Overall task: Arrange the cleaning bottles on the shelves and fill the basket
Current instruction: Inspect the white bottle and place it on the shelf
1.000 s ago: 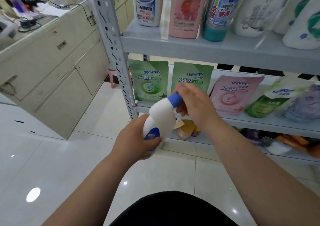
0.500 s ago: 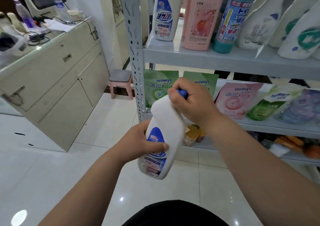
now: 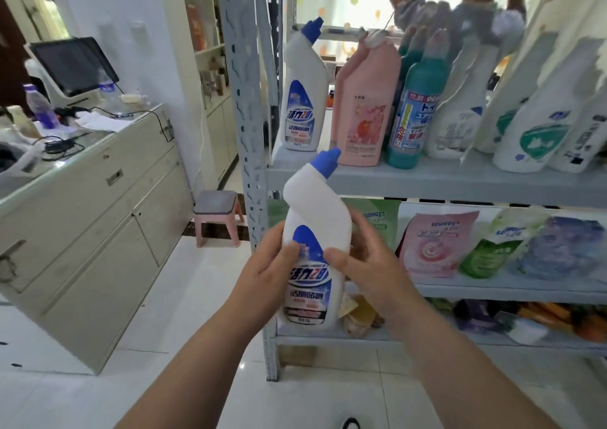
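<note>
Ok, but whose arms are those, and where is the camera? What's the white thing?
Those arms belong to a person, not a machine. The camera sits on their head, so you see what they see, looking down at their hands. The left hand and right hand both hold a white bottle with a blue cap, cap up. In front is a grey shelf. On it stand a matching bottle, a pink bottle and a teal bottle. The lower shelf holds soft pouches.

- My left hand and right hand were bare; both forearms ran uncovered back from the grip.
- Below the grip, a small black scrap of clothing showed.
</note>
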A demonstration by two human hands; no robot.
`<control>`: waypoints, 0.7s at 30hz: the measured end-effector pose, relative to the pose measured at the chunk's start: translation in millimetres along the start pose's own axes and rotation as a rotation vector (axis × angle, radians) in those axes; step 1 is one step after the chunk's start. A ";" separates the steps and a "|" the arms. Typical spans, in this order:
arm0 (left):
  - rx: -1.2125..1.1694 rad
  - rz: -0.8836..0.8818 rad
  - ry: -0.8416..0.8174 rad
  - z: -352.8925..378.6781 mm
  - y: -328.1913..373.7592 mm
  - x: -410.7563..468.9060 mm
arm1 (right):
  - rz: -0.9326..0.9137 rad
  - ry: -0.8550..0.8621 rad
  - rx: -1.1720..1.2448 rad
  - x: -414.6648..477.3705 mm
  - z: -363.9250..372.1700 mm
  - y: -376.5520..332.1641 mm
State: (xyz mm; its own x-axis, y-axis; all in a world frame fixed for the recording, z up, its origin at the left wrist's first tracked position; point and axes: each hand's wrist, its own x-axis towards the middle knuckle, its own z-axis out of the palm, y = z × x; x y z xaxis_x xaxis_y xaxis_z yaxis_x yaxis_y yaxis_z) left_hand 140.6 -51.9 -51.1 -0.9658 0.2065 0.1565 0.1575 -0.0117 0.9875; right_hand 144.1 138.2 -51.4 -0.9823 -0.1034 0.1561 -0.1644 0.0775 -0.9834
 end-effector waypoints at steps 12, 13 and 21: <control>0.254 0.207 0.402 25.9 52.1 211.4 | -0.193 0.156 0.028 108.9 -92.6 -54.9; 0.263 0.198 0.450 27.1 53.2 227.9 | -0.209 0.148 0.032 115.3 -95.9 -56.1; 0.318 -0.058 0.490 13.7 41.1 301.4 | -0.252 0.078 0.028 140.4 -111.2 -53.3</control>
State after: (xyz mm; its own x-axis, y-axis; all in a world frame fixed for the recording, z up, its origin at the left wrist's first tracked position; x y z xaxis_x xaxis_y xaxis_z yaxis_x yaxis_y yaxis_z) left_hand -141.2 23.3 36.3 -0.9452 -0.2796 0.1688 0.0824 0.2959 0.9517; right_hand 5.0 229.8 33.3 -0.9149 -0.0388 0.4018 -0.4030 0.0315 -0.9147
